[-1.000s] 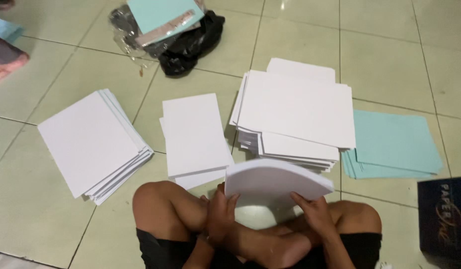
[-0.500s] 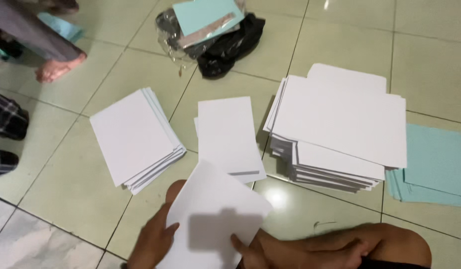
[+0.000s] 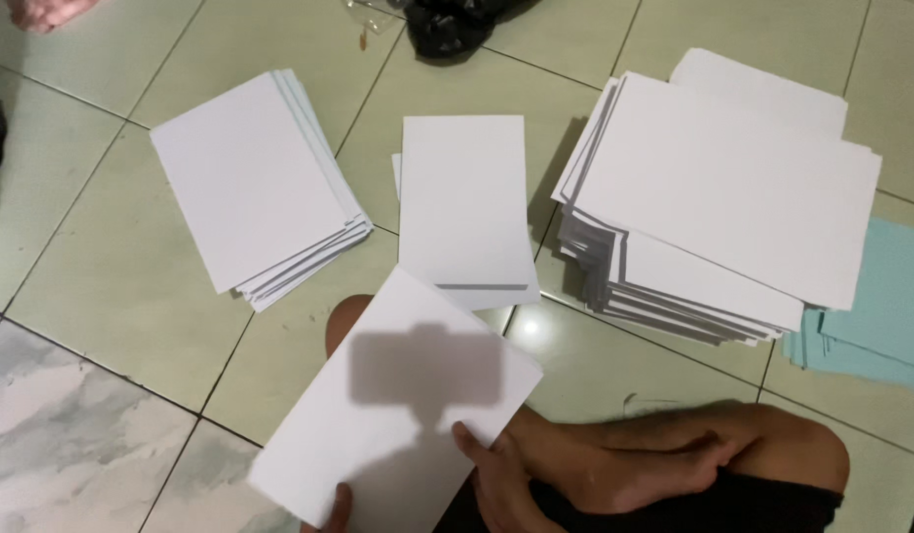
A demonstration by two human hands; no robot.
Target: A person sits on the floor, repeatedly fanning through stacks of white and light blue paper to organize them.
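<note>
Right hand point(image 3: 496, 479) pinches white sheet point(image 3: 398, 405) at near edge, thumb on top; left hand point(image 3: 341, 501) fingers grip underneath; keep sheet flat, corners squared to middle stack point(image 3: 464, 202) on floor point(image 3: 112, 296).

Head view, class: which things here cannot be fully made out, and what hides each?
- Left hand: mostly under the white sheet; only a fingertip shows.
- Right hand: cut by the bottom edge.
- Black bag: cut by the top edge.
- Pale blue sheets: partly under the big white stack and cut by the right edge.
</note>
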